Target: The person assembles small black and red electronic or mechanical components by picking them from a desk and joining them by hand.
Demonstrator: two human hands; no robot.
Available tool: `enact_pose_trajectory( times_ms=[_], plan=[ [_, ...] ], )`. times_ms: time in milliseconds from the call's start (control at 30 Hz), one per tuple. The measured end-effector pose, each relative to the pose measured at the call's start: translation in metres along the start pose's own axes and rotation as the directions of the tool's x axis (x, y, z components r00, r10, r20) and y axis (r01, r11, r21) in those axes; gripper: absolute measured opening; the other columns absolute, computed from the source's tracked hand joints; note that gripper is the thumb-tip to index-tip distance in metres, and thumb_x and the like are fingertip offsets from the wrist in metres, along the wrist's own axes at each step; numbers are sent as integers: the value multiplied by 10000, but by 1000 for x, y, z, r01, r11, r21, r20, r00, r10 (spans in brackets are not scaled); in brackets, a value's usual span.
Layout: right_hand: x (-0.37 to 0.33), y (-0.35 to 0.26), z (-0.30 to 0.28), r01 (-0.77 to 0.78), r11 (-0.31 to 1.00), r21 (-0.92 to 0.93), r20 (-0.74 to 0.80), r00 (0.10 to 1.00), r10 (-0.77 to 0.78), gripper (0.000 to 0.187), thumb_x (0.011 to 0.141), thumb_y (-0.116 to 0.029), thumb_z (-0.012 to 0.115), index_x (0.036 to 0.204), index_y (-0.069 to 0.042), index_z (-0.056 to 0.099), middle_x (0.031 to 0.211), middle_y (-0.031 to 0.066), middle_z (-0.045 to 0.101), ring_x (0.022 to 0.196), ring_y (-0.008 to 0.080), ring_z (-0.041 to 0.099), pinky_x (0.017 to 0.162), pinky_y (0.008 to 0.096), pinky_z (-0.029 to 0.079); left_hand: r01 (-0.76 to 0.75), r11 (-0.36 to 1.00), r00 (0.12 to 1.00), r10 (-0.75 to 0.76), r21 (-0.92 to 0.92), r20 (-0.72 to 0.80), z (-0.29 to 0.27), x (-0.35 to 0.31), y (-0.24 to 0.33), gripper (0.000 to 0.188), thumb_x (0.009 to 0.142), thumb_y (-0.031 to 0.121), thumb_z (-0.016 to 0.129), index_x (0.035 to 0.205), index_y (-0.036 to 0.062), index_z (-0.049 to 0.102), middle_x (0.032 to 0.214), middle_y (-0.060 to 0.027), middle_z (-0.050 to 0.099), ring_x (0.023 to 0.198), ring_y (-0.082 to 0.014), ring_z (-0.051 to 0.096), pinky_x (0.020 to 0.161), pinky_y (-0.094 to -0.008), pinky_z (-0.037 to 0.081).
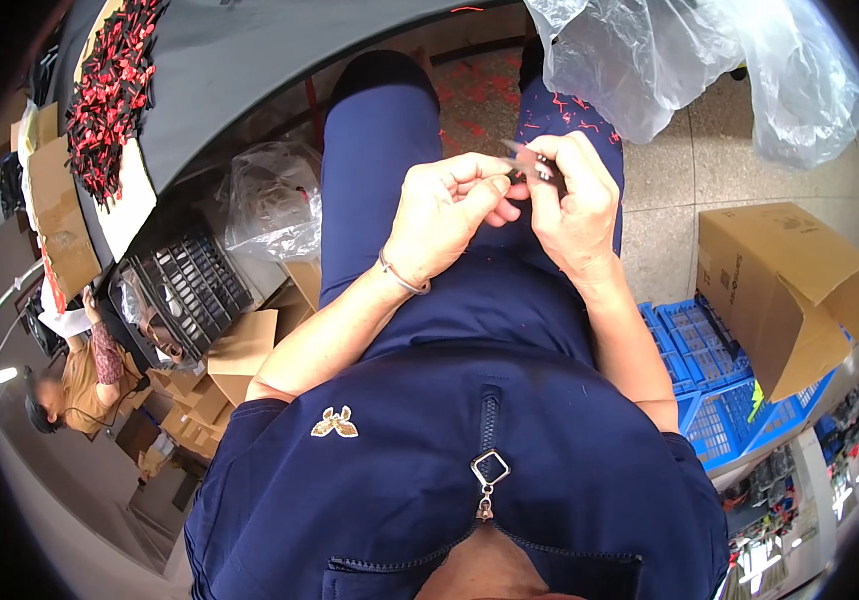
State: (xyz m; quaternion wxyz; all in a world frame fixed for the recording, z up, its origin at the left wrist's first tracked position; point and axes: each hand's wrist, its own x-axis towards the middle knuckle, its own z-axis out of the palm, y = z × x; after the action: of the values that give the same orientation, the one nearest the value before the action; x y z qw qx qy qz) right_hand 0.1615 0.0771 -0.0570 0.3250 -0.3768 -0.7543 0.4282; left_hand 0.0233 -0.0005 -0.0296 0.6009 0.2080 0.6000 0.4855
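Note:
My left hand [455, 205] is above my lap, its thumb and forefinger pinched together. Whatever small dark piece sits between those fingertips is too hidden to name. Close beside it, my right hand [580, 195] is closed round small snips [524, 163] with short pointed grey blades and a dark body. The blade tips point at the left fingertips and nearly touch them. Red thread scraps [575, 103] lie on my dark blue trouser leg, beyond the right hand.
A heap of small black and red pieces [115, 95] lies on the dark table [220, 60]. Clear plastic bags [640, 70] hang at far right. A cardboard box [780, 280] rests on blue crates [710, 400]. At left are a black crate [190, 290] and another person [90, 375].

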Motion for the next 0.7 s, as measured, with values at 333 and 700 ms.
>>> enact_pose_trajectory(
  times_ms=[333,700],
  plan=[
    [-2,-6,-26,-276,951,141,-44,958,284,244,736,-106,794,931,-39,663,806,59,635,714,143,601,643,263,490,82,995,996,-79,64,-50,-14,3,8,188,842,50,535,941,-24,678,719,-49,663,563,-61,580,498,-194,470],
    [9,-6,-32,193,948,-252,153,976,-158,185,704,-181,800,791,-82,669,688,25,607,591,175,526,527,308,447,111,987,994,-112,120,-4,-12,4,17,174,845,55,523,895,-21,672,689,-32,636,552,-53,528,528,-190,437]
  ],
)
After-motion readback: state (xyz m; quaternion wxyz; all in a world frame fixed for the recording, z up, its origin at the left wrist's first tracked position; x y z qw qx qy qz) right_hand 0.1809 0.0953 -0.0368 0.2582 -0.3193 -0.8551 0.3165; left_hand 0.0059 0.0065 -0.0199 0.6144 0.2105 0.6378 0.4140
